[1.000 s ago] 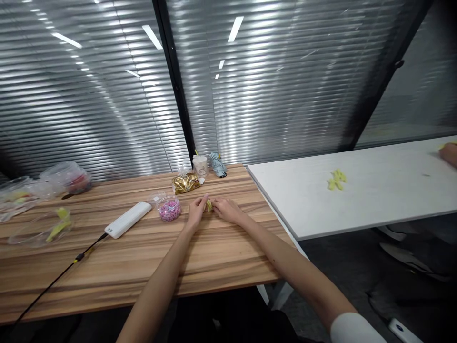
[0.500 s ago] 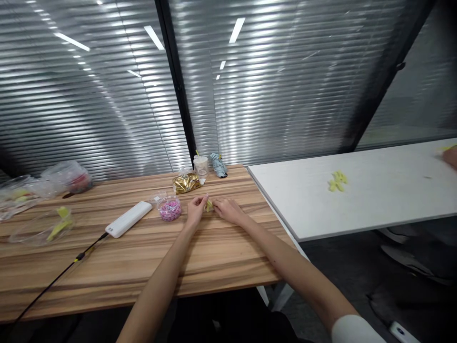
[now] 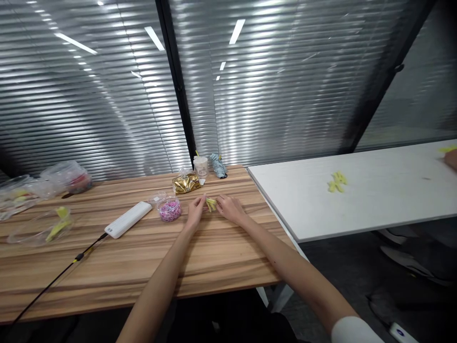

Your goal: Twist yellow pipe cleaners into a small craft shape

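A small bunch of yellow-green strips (image 3: pixel 211 204) lies between my hands on the wooden table (image 3: pixel 143 267). My left hand (image 3: pixel 195 212) is just left of it, fingertips raised close by. My right hand (image 3: pixel 230 209) is just right of it, its fingers at the strips' edge. Whether either hand grips the strips is hard to tell. A round clear tub of pink and purple rubber bands (image 3: pixel 169 210) stands left of my left hand.
Further back are a gold foil bag (image 3: pixel 186 183), a paper cup (image 3: pixel 201 166) and a folded pale blue umbrella (image 3: pixel 217 166). A white power bank (image 3: pixel 127 219) trails a black cable. Plastic bags (image 3: pixel 46 228) lie left. A co-worker's hand (image 3: pixel 451 159) rests on the white table (image 3: pixel 357 190) at right.
My hands have drawn slightly apart, showing more of the yellow-green strips. The co-worker's hand has moved a little further right, toward the frame edge.
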{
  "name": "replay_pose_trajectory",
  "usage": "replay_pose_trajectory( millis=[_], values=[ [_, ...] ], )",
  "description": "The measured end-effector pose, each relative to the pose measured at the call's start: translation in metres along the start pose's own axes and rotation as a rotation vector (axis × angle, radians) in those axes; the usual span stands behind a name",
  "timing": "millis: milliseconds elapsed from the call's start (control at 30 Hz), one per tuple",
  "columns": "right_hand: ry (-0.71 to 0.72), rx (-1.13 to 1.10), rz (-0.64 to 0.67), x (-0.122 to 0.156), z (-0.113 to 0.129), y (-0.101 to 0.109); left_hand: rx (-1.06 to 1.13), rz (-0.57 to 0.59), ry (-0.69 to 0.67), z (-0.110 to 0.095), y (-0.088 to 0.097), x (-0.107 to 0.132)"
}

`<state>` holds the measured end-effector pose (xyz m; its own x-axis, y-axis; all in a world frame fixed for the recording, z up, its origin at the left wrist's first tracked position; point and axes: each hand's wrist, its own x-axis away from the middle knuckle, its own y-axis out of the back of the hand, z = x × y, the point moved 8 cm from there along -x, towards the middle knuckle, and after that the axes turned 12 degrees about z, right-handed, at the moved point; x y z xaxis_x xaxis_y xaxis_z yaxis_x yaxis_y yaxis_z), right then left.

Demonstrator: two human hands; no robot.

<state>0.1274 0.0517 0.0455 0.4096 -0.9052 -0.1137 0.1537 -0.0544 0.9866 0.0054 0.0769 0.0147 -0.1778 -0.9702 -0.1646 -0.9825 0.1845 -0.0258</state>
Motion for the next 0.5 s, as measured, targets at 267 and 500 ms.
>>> replay_pose_trajectory(
  millis=[267,500],
  values=[
    [-0.01,-0.005,0.008,-0.0005,-0.0016,0.0,0.085,0.083,0.09,0.005,-0.0114,0.002],
    [0.012,-0.02,-0.003,0.0006,0.0008,0.0013,0.09,0.071,0.107,0.0071,-0.0109,0.0023]
  ],
)
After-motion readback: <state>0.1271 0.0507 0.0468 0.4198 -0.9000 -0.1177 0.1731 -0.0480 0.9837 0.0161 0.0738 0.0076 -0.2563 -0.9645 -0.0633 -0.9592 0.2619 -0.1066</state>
